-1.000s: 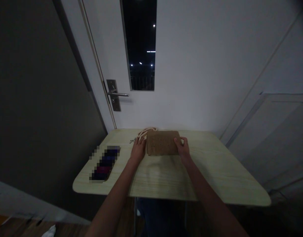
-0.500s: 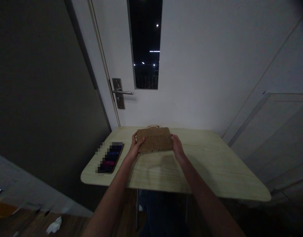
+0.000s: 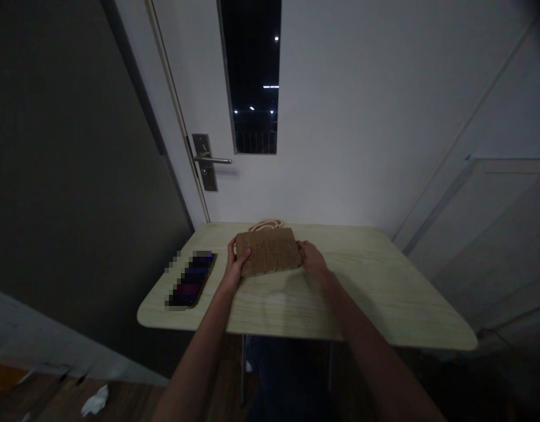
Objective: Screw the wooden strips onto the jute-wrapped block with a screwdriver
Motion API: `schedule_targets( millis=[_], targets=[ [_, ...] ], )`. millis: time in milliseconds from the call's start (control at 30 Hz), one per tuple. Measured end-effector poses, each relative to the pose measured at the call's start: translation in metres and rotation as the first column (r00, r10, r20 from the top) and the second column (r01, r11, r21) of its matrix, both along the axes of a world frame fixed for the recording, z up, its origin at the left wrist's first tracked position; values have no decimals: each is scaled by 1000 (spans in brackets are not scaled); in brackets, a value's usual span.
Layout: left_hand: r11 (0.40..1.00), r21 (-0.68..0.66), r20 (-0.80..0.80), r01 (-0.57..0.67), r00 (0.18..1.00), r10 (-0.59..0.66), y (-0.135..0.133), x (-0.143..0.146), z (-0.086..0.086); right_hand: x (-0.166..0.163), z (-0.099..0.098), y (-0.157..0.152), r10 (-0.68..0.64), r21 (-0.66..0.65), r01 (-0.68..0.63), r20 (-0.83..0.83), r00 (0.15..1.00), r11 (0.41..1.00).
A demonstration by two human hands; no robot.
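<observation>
A flat brown rectangular thing, like a small board or thin box (image 3: 269, 251), is held just above the table. Small dark spots mark its face; its exact kind is unclear. My left hand (image 3: 235, 261) grips its left side, thumb over the front and fingers around the edge. At the right edge my right hand (image 3: 311, 257) is closed with its fingertips on the side, partly hidden. A pale looped cord (image 3: 266, 224) shows behind the top edge.
The pale wooden table (image 3: 375, 293) stands against a white door with a metal handle (image 3: 212, 160). A phone (image 3: 193, 280), partly pixelated, lies on the table's left. White crumpled paper (image 3: 95, 401) is on the floor.
The brown thing has tilted slightly, its right end higher. My right hand has turned and its fingers have curled in at the edge. More of the cord shows; the view has shifted a little.
</observation>
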State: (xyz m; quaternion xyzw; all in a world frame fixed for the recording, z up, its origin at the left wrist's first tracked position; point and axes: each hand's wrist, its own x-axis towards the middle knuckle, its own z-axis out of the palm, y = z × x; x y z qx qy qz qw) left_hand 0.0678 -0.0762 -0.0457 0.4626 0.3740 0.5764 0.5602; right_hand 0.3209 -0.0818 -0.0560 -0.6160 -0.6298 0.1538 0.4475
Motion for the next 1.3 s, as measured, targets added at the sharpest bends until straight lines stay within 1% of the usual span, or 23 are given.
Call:
schedule_targets(
  millis=[100,233,333,433,500,533,633,733,833,900,1000,1033,1067,1167,1300],
  targets=[
    [999,0,-45,37,998,-37,-1,-2,2,3,-1,-5,-81,10,81,35,996,997],
    [995,17,-131,102,986,-98,-6,0,3,12,-2,-10,-192,48,192,-13,981,980],
    [992,78,-240,102,967,-81,-8,6,2,19,-3,-11,-234,73,241,-96,967,968],
    [981,170,-380,92,925,-20,-6,12,-4,25,-4,-10,-220,107,242,-188,957,964],
    [973,226,-475,44,877,71,-5,14,-9,27,-5,-9,-193,139,228,-229,954,964],
    [969,243,-520,39,849,96,-4,15,-11,27,-5,-8,-181,156,222,-240,954,962],
    [952,295,-616,76,777,129,-1,16,-14,28,-6,-8,-164,197,216,-251,954,956],
    [943,321,-666,89,729,158,1,17,-11,28,-6,-8,-158,206,211,-248,956,955],
    [921,382,-705,70,667,242,5,18,-6,27,-5,-9,-161,204,209,-227,961,956],
    [890,448,-737,82,598,316,10,19,-1,25,-4,-8,-174,205,217,-211,962,954],
    [852,507,-799,131,442,407,22,20,9,21,-3,-7,-204,209,242,-187,961,948],
    [853,496,-830,165,378,410,27,20,13,19,-3,-7,-215,210,251,-182,960,945],
    [857,484,-844,176,353,404,32,21,17,17,-3,-6,-225,211,260,-176,958,942],
    [880,453,-869,143,291,400,50,24,27,15,-3,-5,-251,225,283,-159,955,932],
    [914,389,-906,119,228,356,70,25,31,17,-5,-3,-237,218,270,-164,958,938]
  ],
)
